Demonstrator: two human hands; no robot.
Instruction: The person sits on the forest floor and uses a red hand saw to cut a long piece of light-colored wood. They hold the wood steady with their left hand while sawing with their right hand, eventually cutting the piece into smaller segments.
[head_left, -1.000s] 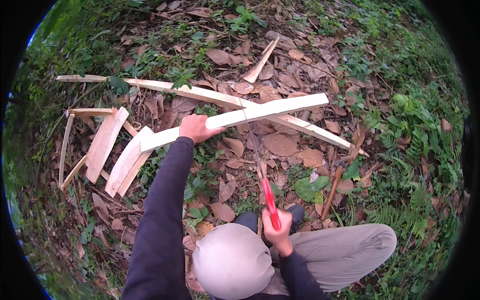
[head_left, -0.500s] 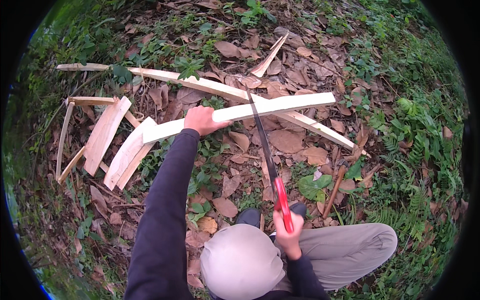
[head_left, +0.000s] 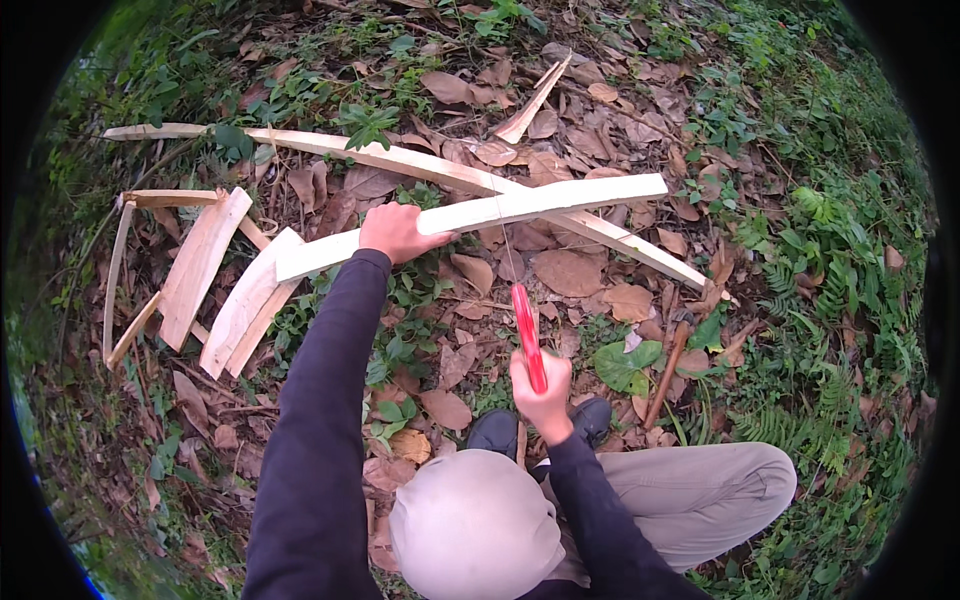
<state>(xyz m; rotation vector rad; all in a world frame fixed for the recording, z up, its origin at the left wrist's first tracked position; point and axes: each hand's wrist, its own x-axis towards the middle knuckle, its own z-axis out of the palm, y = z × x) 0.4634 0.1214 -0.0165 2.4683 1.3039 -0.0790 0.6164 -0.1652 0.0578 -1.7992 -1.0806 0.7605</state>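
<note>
Wrapped around the red-handled saw [head_left: 523, 315], the right hand [head_left: 543, 388] has moved forward toward the pale board [head_left: 470, 216], which the left hand [head_left: 393, 232] grips where it lies across a longer wooden strip [head_left: 410, 160], so the blade [head_left: 507, 237] seems farther through its stroke

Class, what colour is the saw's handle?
Red: the handle shows best in the head view.
</note>
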